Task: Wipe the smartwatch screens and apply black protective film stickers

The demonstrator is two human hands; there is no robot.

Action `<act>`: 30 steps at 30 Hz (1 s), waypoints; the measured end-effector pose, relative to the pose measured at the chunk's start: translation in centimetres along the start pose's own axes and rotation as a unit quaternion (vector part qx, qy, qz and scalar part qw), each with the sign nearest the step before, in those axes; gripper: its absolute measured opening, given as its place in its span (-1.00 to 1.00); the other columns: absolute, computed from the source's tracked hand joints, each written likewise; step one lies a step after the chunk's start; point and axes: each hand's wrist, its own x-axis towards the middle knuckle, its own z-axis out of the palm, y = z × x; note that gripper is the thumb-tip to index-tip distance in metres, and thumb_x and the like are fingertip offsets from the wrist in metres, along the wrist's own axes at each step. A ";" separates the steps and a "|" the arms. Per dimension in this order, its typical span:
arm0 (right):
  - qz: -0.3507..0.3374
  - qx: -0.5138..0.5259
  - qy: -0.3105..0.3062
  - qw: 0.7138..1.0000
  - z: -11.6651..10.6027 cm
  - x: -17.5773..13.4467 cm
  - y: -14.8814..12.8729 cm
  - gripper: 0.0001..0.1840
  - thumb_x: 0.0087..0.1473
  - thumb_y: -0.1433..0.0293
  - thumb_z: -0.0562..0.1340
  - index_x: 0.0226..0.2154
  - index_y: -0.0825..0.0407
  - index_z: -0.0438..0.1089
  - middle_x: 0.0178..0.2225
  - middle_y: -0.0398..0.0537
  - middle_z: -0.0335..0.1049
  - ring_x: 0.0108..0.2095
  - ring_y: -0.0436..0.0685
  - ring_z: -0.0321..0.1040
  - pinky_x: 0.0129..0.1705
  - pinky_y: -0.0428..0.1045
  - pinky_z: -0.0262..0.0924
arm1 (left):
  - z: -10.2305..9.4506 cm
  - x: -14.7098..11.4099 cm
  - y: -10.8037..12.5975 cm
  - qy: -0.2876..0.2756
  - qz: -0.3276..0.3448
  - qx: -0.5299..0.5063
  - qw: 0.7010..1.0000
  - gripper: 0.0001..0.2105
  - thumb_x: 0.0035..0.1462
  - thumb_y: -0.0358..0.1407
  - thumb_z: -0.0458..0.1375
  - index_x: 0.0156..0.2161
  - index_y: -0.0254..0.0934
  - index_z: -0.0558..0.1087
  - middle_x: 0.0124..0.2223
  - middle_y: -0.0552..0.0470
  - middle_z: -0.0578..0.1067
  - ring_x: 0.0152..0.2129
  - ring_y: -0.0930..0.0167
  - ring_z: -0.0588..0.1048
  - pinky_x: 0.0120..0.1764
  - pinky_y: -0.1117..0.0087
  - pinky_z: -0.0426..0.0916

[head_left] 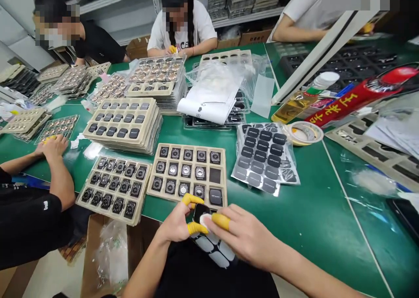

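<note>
My left hand (176, 221), with yellow finger cots on thumb and forefinger, grips a black smartwatch case (200, 211) by its edges. Pressed against its dark glass is a small white wipe (205, 220), pinched in my right hand (244, 233), which also wears a yellow finger cot. A sheet of rounded stickers (220, 253) lies below both hands, partly covered by them. Just beyond stands a beige tray (196, 188) of watch cases in rows, one pocket at its right side bare. To its left sits a second beige tray (144, 195) filled with watch cases.
A stack of beige trays (127, 108) rises behind. Black label sheets (262, 158), a tape roll (304, 133), a bottle (296, 103) and a red tube (363, 97) lie to the right. A co-worker's arm (59, 171) rests at left; other people sit opposite. A cardboard box (88, 263) stands below.
</note>
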 end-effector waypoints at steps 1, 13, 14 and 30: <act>-0.011 0.015 -0.009 1.000 0.1 -0.1 -0.2 -0.72 0.49 0.54 0.17 0.12 0.16 0.54 -0.31 0.00 0.59 -0.31 0.17 0.47 -0.32 0.10 0.28 | 0.0 0.0 -0.1 -0.013 -0.003 -0.001 1.000 -0.31 -0.09 -0.07 0.70 0.09 -0.19 0.52 -0.11 0.01 0.60 -0.18 0.32 0.60 -0.01 0.29 0.52; -0.040 0.044 0.010 0.998 -0.2 0.2 -0.2 -0.62 0.50 0.61 0.07 0.15 0.22 0.54 -0.27 0.06 0.60 -0.18 0.23 0.49 -0.25 0.12 0.26 | 0.3 0.9 -1.4 -0.067 -0.029 -0.055 0.996 -0.19 -0.32 -0.06 0.76 0.02 -0.22 0.50 -0.15 0.05 0.56 -0.24 0.39 0.55 -0.10 0.34 0.48; -0.046 0.045 0.009 0.998 -0.1 0.4 -0.1 -0.63 0.51 0.61 0.08 0.16 0.22 0.54 -0.24 0.06 0.62 -0.17 0.23 0.48 -0.24 0.11 0.25 | 0.3 1.2 -1.5 -0.080 -0.026 -0.056 0.995 -0.17 -0.37 -0.07 0.78 -0.01 -0.23 0.50 -0.15 0.05 0.56 -0.24 0.38 0.56 -0.10 0.33 0.49; -0.056 -0.061 -0.023 0.996 -1.6 1.7 0.3 -0.76 0.51 0.54 0.21 -0.01 0.07 0.62 -0.25 -0.05 0.63 -0.16 0.15 0.48 -0.25 0.09 0.21 | -0.2 1.7 0.0 -0.123 0.053 -0.018 0.991 -0.34 -0.02 -0.04 0.67 0.11 -0.20 0.54 -0.03 -0.03 0.59 -0.15 0.31 0.61 -0.03 0.31 0.51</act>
